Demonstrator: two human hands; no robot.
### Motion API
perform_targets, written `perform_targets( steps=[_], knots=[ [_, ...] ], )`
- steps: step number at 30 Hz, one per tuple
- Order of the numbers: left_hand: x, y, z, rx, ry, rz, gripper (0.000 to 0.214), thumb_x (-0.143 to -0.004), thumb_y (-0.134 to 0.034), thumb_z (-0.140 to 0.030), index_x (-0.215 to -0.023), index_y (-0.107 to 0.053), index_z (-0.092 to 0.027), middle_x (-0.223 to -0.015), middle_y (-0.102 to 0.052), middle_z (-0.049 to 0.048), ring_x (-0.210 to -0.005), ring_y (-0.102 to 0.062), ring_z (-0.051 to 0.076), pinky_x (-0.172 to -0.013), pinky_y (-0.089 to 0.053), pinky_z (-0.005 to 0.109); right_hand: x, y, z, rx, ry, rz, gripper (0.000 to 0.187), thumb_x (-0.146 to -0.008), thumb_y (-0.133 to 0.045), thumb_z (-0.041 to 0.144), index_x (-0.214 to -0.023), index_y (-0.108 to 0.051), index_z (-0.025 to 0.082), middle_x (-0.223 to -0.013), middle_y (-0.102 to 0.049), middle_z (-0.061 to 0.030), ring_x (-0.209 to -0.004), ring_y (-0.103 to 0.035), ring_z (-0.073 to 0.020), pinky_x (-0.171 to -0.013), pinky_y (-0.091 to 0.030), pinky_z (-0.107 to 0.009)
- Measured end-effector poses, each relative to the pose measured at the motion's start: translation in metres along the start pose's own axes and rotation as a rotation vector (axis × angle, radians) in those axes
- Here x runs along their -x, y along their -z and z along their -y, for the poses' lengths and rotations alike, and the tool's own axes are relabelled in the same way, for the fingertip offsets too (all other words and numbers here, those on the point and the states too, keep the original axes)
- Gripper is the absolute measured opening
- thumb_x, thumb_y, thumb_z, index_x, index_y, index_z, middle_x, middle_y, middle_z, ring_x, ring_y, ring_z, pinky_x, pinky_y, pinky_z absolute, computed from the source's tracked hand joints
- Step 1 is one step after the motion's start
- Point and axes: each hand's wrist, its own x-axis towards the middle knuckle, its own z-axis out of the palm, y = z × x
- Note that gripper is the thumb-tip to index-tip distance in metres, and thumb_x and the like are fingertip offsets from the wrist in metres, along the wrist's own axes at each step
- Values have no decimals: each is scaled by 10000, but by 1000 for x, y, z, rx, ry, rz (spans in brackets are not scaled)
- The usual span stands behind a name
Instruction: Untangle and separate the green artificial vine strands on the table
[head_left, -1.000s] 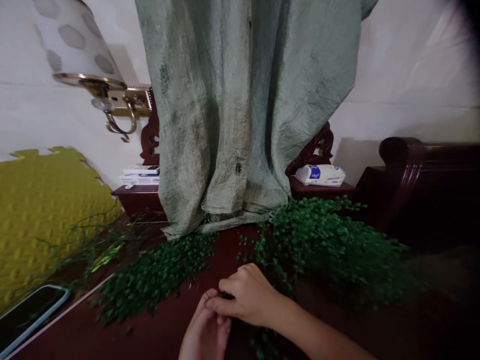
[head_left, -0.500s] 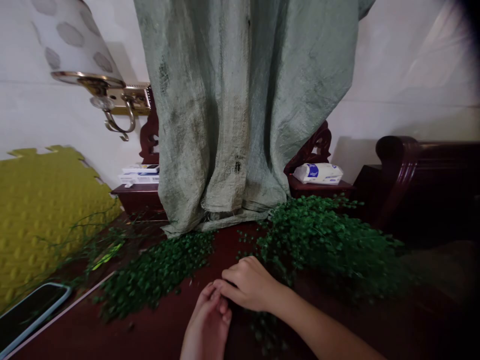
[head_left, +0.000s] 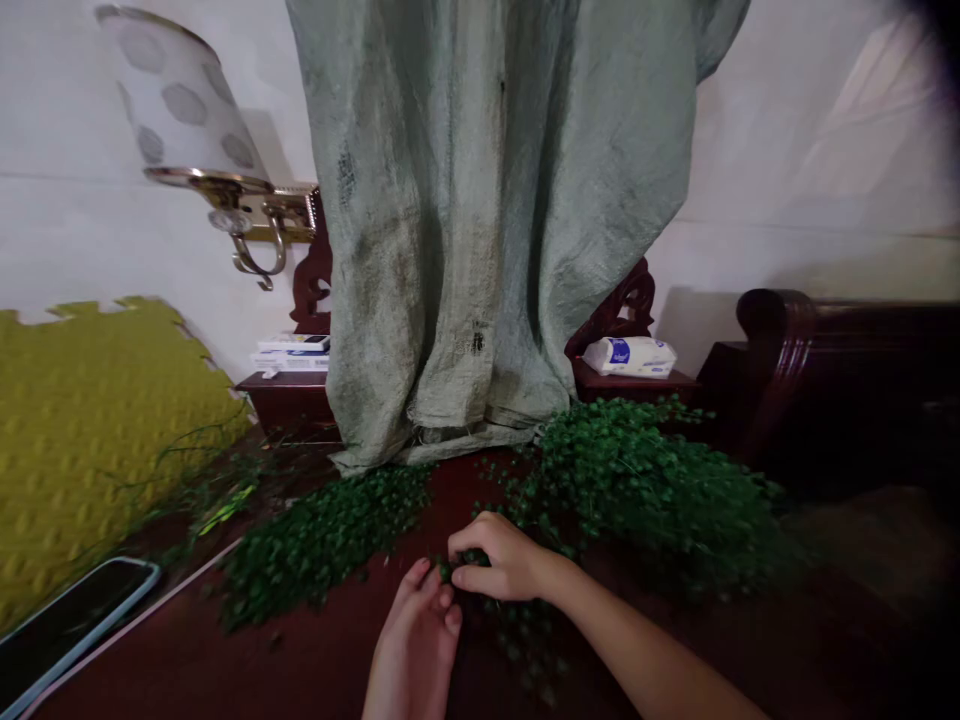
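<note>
In the head view my left hand (head_left: 417,632) is turned palm up with its fingers curled together, a small green bit at the fingertips. My right hand (head_left: 504,560) meets it from the right, thumb and fingers closed round a green sprig (head_left: 472,557). Small round leaves or berries show between the two hands; their exact kind is too blurred to tell. To the left of my hands lies a pile of loose green pieces (head_left: 315,540). On the right sits a larger heap of leafy green stems (head_left: 637,490), with loose strands reaching beneath my right hand.
A dark red wooden table (head_left: 300,670) lies under everything. A grey-green woven sack (head_left: 457,250) hangs behind it. A phone (head_left: 75,620) lies at the left, near thin stripped stems (head_left: 195,490). A tissue pack (head_left: 630,356) and white boxes (head_left: 292,357) rest on ledges behind.
My right thumb and fingers have parted slightly, and green pieces now show in their grip and at my left fingertips. The view has shifted slightly to the left.
</note>
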Motion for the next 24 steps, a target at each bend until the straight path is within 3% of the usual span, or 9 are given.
perform_targets(
  steps=[2, 5, 11, 20, 24],
  knots=[
    [-1, 0, 0, 9, 5, -6, 245, -730, -615, 6, -915, -599, -154, -737, -589, 9, -608, -583, 101, -563, -460, 211, -2, -1, -4, -37, -7, 18, 45, -693, -664, 188, -727, -685, 168, -575, -502, 55, -576, -456, -102, -592, -326, -201],
    [-5, 2, 4, 36, -2, -5, 252, -714, -617, 17, -893, -599, -159, -710, -585, -1, -571, -569, 90, -537, -453, 196, -4, -3, -8, -65, 9, 18, 53, -720, -643, 189, -711, -683, 155, -580, -503, 53, -582, -463, -95, -591, -329, -198],
    [-16, 10, 14, 83, -25, 64, 260, -706, -638, 20, -879, -605, -171, -669, -571, -25, -546, -549, 71, -505, -424, 161, -3, -6, -11, -95, 59, 3, 265, -749, -646, 211, -503, -577, 142, -524, -402, 67, -520, -396, -70, -528, -271, -217],
    [-7, 4, 1, 8, -13, 79, 197, -709, -650, -36, -843, -579, -161, -704, -532, -18, -565, -531, 84, -537, -432, 209, -5, -4, -9, -71, 30, -45, 402, -757, -655, 235, -421, -460, 133, -481, -308, 83, -496, -333, -52, -538, -253, -215],
    [-9, 2, 3, 8, -30, 25, 227, -687, -647, -20, -844, -569, -165, -675, -513, -31, -528, -498, 73, -505, -399, 201, -5, -4, -8, -69, 30, -56, 392, -733, -653, 205, -409, -445, 130, -476, -305, 86, -487, -321, -46, -537, -251, -210]
  ],
)
